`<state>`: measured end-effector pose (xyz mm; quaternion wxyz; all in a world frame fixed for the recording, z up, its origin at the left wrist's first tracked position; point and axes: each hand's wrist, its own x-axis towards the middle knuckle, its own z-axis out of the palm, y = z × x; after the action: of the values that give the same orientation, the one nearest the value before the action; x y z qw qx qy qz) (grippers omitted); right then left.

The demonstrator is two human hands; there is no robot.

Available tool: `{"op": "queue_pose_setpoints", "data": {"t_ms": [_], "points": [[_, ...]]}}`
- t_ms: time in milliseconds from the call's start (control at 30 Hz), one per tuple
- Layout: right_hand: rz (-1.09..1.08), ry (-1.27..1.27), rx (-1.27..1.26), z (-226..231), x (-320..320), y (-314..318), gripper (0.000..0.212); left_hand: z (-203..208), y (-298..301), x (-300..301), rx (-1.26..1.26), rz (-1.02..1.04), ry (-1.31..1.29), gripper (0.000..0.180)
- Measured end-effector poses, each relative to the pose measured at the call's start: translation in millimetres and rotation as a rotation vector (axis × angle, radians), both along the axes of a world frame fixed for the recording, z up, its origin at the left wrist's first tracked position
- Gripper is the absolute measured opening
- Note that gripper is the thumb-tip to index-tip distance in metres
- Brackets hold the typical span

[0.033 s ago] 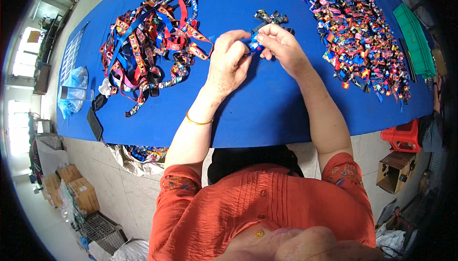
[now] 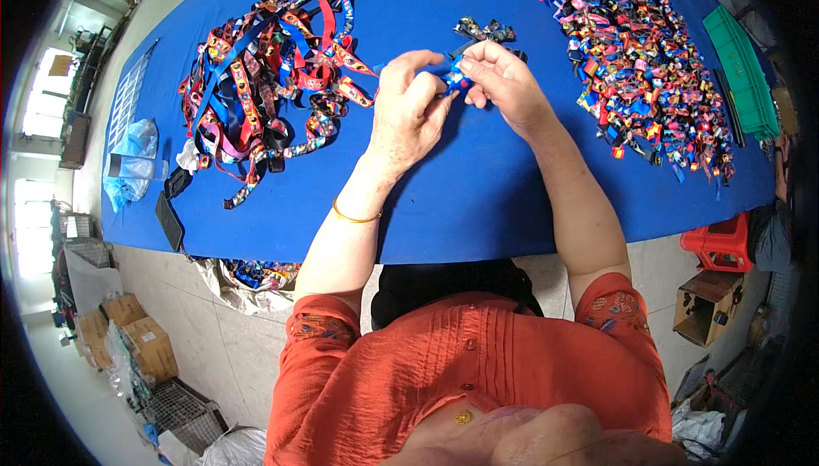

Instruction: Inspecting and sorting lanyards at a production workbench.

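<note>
Over the middle of the blue-covered table, a blue patterned ribbon piece is pinched between my two hands. My left hand has its fingers curled around the left side of the piece, partly hiding it. The thumb and forefinger of my right hand close on its other side, with the remaining fingers bent. Just beyond my fingertips lies a small bunch of dark patterned ribbon. Left of my hands is a tangled heap of long printed ribbons, mostly red and blue.
A broad spread of small folded ribbon pieces covers the table's right side, with a green plastic crate beyond it. Blue plastic bags lie at the left edge. A red stool and cardboard boxes stand on the floor.
My fingers have shifted very slightly, and a little more of the blue ribbon piece shows between them. Everything else looks the same.
</note>
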<state>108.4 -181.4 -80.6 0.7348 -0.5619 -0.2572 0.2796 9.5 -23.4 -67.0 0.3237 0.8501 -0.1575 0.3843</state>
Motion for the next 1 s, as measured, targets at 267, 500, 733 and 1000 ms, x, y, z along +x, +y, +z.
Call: {"op": "queue_pose_setpoints", "data": {"t_ms": [267, 500, 733, 1000], "points": [[-0.151, -0.144, 0.003, 4.2, -5.7, 4.8, 0.013, -13.6, 2.8, 0.6, -0.409, 0.006, 0.356, 0.013], [-0.217, -0.273, 0.040, 3.1, -4.5, 4.2, 0.013, -8.6, 9.4, 3.4, -1.031, -0.351, 0.583, 0.018], [-0.187, -0.276, 0.016, 1.4, -9.3, 7.6, 0.009, -10.5, 11.6, 1.8, -0.998, -0.286, 0.488, 0.015], [-0.186, -0.227, -0.014, 1.7, -12.0, 10.1, 0.011, -5.4, 11.6, -0.3, -0.859, -0.190, 0.438, 0.022]]}}
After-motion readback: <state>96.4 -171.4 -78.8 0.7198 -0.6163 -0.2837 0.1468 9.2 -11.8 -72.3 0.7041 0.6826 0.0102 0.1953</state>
